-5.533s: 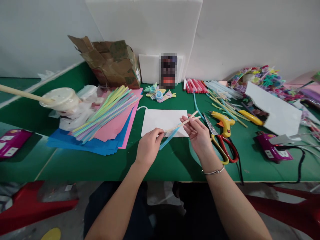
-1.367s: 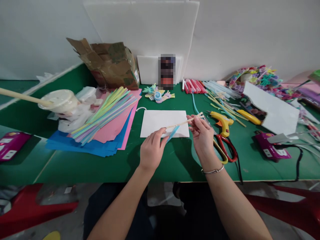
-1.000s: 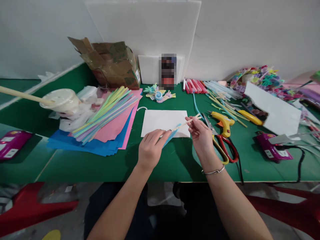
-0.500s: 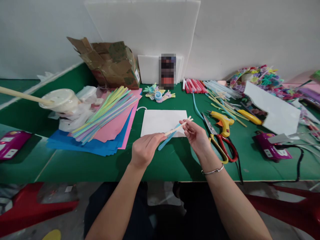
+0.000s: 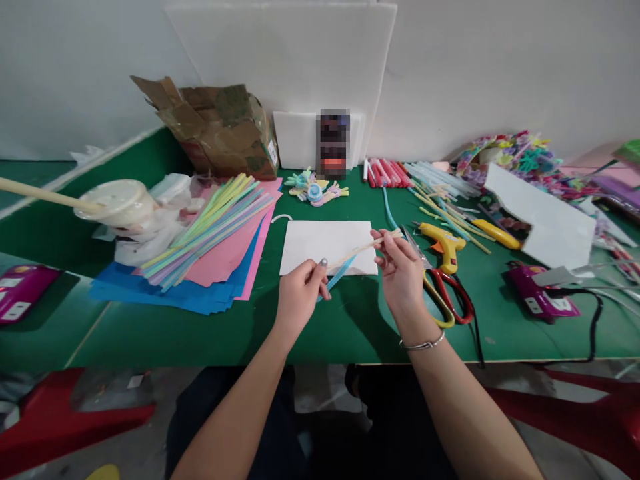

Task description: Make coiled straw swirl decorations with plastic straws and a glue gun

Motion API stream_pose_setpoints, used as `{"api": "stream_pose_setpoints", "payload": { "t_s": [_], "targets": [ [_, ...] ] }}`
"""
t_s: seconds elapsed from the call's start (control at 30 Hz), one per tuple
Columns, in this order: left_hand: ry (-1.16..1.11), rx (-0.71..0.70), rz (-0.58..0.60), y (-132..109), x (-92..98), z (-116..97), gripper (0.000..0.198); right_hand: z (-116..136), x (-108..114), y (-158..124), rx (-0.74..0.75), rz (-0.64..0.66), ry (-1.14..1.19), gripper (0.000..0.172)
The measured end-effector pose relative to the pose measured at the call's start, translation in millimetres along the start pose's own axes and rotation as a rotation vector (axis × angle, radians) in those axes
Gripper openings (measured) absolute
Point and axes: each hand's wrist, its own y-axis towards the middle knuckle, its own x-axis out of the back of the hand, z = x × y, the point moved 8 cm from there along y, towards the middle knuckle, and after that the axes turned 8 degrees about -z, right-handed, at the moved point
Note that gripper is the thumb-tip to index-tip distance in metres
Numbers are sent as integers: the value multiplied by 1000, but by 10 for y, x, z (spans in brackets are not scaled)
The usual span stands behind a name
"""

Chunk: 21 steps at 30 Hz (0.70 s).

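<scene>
Thin cream pipe cleaners (image 5: pixel 364 248) stretch between my two hands over a white board (image 5: pixel 320 235). At their right end, my right hand (image 5: pixel 404 273) pinches them between thumb and fingertips, with short ends sticking out past the fingers. My left hand (image 5: pixel 301 290) is closed at the other end, thumb on top; the stems there are blurred. A light-blue pipe cleaner (image 5: pixel 342 271) slants below the cream ones, its lower end partly behind my left fingers. Whether that hand touches the blue one, I cannot tell.
Scissors (image 5: pixel 440 293) and a yellow glue gun (image 5: pixel 444 243) lie right of my right hand. To the left, pastel pipe cleaners (image 5: pixel 213 227) rest on coloured sheets (image 5: pixel 195 300). Behind the board sits a pastel pipe-cleaner piece (image 5: pixel 315 190); a cardboard box (image 5: pixel 225 130) stands farther back.
My hands have moved apart, the right one shifting right and slightly down. A longer stretch of cream pipe cleaner shows between them. My left thumb has turned upward.
</scene>
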Motion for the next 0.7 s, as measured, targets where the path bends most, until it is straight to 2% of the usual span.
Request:
{"api": "stream_pose_setpoints", "payload": {
  "t_s": [0.1, 0.23, 0.43, 0.5, 0.57, 0.63, 0.7],
  "targets": [
    [-210, 241, 95, 7, -102, 151, 34, -12, 4, -6, 2, -6, -1, 10],
    [-414, 419, 193, -18, -223, 269, 34, -17, 14, -8, 10, 5, -22, 12],
    [-782, 899, 362, -276, -494, 325, 36, 3, -35, -2, -11, 89, 40, 12],
    [-807, 929, 429, -334, -552, 303, 36, 22, -34, 3, 3, 86, 33, 12],
    [-761, 857, 440, -324, -560, 313, 35, 38, -17, 13, 20, 62, 18, 12],
    [-690, 731, 382, -258, -516, 331, 35, 36, 3, 22, 23, 40, 7, 12],
    [-672, 686, 333, -219, -477, 341, 34, 20, 11, 27, 9, 36, 11, 13]
  ]
}}
